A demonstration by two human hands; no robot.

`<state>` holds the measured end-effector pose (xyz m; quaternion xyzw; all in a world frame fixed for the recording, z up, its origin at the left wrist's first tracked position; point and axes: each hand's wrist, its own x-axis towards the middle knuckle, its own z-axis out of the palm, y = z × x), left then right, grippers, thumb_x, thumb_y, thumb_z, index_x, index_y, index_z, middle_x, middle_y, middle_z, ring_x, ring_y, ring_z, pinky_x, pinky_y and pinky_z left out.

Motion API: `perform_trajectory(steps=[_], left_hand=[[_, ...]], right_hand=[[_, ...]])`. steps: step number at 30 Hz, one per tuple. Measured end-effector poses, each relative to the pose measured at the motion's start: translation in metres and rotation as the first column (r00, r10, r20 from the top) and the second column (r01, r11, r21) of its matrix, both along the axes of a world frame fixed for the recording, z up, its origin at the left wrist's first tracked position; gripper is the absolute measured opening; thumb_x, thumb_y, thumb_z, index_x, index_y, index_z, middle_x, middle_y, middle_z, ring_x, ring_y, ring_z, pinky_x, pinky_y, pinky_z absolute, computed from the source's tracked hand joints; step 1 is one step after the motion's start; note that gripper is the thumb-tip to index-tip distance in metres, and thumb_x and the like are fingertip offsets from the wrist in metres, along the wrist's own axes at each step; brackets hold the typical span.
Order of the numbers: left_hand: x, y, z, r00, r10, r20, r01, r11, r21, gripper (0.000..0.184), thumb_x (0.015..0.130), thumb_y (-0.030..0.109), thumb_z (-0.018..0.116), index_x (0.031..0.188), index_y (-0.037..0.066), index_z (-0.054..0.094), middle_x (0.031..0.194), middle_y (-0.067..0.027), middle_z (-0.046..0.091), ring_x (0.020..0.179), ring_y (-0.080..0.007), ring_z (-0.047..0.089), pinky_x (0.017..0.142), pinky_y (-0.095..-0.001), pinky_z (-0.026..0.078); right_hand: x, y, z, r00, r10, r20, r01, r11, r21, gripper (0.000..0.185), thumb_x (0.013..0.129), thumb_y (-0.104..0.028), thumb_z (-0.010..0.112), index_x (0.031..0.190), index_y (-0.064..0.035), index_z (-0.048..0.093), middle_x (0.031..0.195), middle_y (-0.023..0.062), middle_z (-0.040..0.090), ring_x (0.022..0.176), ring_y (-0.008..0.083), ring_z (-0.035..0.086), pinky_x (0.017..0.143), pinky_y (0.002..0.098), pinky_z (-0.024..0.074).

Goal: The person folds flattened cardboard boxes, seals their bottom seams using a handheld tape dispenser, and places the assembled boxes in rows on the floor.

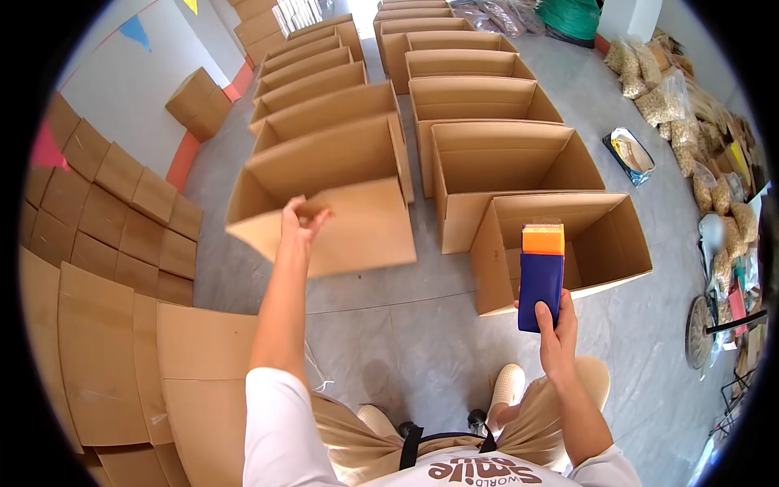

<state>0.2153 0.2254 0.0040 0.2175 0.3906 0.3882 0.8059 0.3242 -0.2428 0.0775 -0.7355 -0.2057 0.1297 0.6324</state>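
Observation:
My left hand [303, 221] is at the near rim of an open cardboard box [349, 231], its fingers curled over the top edge. That box stands tilted slightly, with its near side blurred. In my right hand [558, 333] is a flat, dark blue holder [540, 284] with an orange top end and a thin clear strip at its tip. My thumb lies across its lower part, and it is held upright in front of an open cardboard box [495, 272] at the near end of the right row. What the holder is for cannot be seen.
Two rows of open boxes [471, 97] run away from me. Stacked cartons [97, 195] and flat cardboard sheets [93, 349] line the left. A small bin [630, 157] sits on the grey floor at right, near filled clear bags [665, 101] and a wheel [698, 333].

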Motion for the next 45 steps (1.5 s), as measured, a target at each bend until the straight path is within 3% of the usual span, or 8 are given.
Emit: perform_trajectory(steps=[4,10,15,19,21,35,40,45], left_hand=[[0.014,0.016,0.01,0.937,-0.125,0.325,0.122,0.992,0.03,0.079,0.087,0.022,0.059,0.14,0.002,0.005,0.136,-0.0275,0.022,0.124,-0.0412,0.033,0.097,-0.0566,0.039],[-0.055,-0.033,0.009,0.814,-0.286,-0.506,0.475,0.828,0.297,0.103,0.083,0.029,0.064,0.141,0.003,-0.017,0.146,-0.0265,0.015,0.135,-0.0396,0.018,0.103,-0.0562,0.024],[-0.273,-0.043,-0.052,0.052,0.665,-0.745,0.673,0.528,0.518,0.098,0.073,0.027,0.071,0.143,-0.001,0.007,0.148,-0.0229,0.014,0.137,-0.041,0.009,0.108,-0.0552,0.012],[-0.425,-0.103,0.01,-0.605,0.532,-0.592,0.394,0.847,0.358,0.089,0.07,0.018,0.07,0.14,0.001,0.018,0.148,-0.0211,0.009,0.137,-0.038,0.01,0.109,-0.0533,0.013],[-0.489,-0.129,0.025,-0.658,0.484,-0.577,0.344,0.875,0.341,0.084,0.069,0.014,0.068,0.138,0.001,0.022,0.146,-0.0196,0.014,0.136,-0.0373,0.014,0.109,-0.0534,0.014],[-0.53,-0.186,0.056,-0.594,0.571,-0.567,0.329,0.816,0.476,0.042,0.067,0.009,0.069,0.106,0.006,0.055,0.119,-0.011,0.04,0.112,-0.0319,0.039,0.097,-0.0442,0.033],[-0.522,-0.211,0.069,-0.148,0.759,-0.634,0.456,0.622,0.637,0.029,0.068,0.005,0.07,0.095,0.003,0.06,0.1,-0.0112,0.055,0.095,-0.0297,0.054,0.082,-0.0353,0.046],[-0.475,-0.224,0.061,-0.154,0.769,-0.621,0.445,0.615,0.651,0.026,0.066,-0.002,0.07,0.09,0.004,0.063,0.093,-0.0106,0.064,0.086,-0.0275,0.062,0.073,-0.0349,0.049]], right_hand=[[-0.003,0.007,0.003,0.998,0.054,0.017,-0.053,0.998,-0.04,0.028,0.091,-0.021,0.052,0.104,0.0038,0.047,0.082,0.0111,0.057,0.075,0.0139,0.051,0.069,0.0278,0.0442],[-0.01,0.018,0.001,0.996,0.085,0.04,-0.084,0.996,-0.023,0.029,0.091,-0.022,0.054,0.102,0.0035,0.048,0.081,0.0105,0.057,0.074,0.0145,0.051,0.068,0.0283,0.044],[-0.012,0.019,0.005,0.98,0.201,0.006,-0.201,0.979,-0.033,0.029,0.095,-0.023,0.049,0.111,0.0008,0.046,0.1,0.0135,0.063,0.086,0.0175,0.063,0.076,0.027,0.0487],[-0.018,0.022,0.006,0.962,0.27,-0.034,-0.27,0.963,0.012,0.027,0.094,-0.022,0.049,0.11,0.0007,0.048,0.098,0.0133,0.064,0.083,0.0168,0.063,0.074,0.0261,0.0488],[-0.023,0.024,0.005,0.956,0.291,-0.04,-0.29,0.957,0.026,0.027,0.094,-0.022,0.049,0.109,0.0005,0.049,0.096,0.0127,0.064,0.08,0.0163,0.063,0.073,0.026,0.0489],[-0.034,0.044,-0.01,0.933,0.351,-0.079,-0.345,0.935,0.08,0.022,0.092,-0.018,0.051,0.102,0.0022,0.051,0.083,0.0102,0.062,0.07,0.0151,0.062,0.066,0.0267,0.049],[-0.023,0.038,-0.022,0.936,0.347,-0.061,-0.343,0.937,0.064,0.024,0.092,-0.019,0.053,0.103,0.0022,0.051,0.083,0.0101,0.062,0.069,0.0153,0.062,0.063,0.0261,0.0492],[-0.019,0.032,-0.021,0.933,0.352,-0.077,-0.344,0.933,0.105,0.025,0.092,-0.018,0.054,0.103,0.003,0.051,0.083,0.0105,0.062,0.071,0.0155,0.064,0.062,0.0258,0.0504]])
